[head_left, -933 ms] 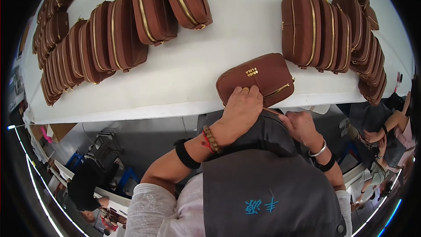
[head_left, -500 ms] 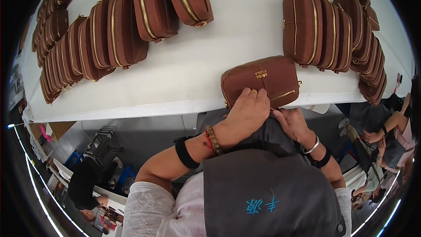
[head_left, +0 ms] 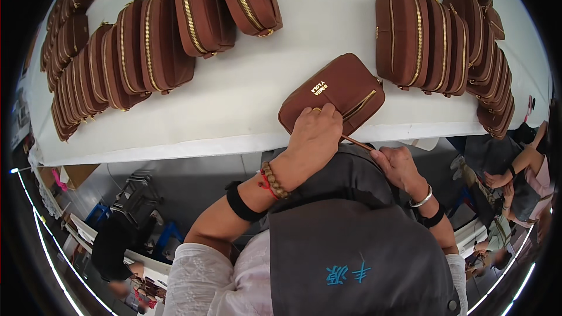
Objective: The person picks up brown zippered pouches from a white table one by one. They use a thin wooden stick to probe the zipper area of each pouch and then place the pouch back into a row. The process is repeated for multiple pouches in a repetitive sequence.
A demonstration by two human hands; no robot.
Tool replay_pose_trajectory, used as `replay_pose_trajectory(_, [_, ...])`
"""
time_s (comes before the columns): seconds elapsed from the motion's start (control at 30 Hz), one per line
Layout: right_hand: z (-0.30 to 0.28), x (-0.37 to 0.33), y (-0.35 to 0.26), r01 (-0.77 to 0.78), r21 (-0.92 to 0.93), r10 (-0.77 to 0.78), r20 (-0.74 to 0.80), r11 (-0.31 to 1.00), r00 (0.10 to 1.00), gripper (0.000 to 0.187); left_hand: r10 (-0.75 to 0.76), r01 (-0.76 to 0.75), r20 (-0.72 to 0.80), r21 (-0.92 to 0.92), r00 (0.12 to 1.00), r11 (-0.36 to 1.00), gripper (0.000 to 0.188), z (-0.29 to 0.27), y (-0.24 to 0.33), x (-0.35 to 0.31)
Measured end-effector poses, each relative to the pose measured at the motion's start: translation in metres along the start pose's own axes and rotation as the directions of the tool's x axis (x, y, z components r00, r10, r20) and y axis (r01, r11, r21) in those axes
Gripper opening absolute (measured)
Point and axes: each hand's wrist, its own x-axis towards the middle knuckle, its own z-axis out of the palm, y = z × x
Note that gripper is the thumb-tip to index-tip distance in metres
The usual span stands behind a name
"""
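Observation:
A brown zippered bag (head_left: 348,72) with gold lettering and a gold front zip lies tilted near the table's front edge. Curled over its lower front, my left hand (head_left: 315,134) grips the bag; the fingertips are partly hidden. A thin brown strap (head_left: 357,142) runs from beside those fingers to my right hand (head_left: 396,165). The right hand, just off the table edge, pinches the strap's other end between thumb and fingers. Where the strap meets the bag is hidden behind my left hand.
Rows of similar brown bags (head_left: 166,41) stand on the white table (head_left: 246,105) at the left, with more bags (head_left: 404,35) at the right. A stool (head_left: 136,196) is on the floor at left. Other people sit at both sides, including a person in black (head_left: 111,246).
The bag has turned anticlockwise and shifted slightly left with my left hand. My right hand has drawn away from the left, and a length of strap now shows between them.

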Motion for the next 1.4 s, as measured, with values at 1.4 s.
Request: replay_pose_trajectory(1.4, [0.004, 0.024, -0.007, 0.146, -0.055, -0.148, -0.024, 0.988, 0.989, 0.046, -0.112, 0.111, -0.01, -0.059, 0.994, 0.992, 0.005, -0.008, -0.004, -0.003])
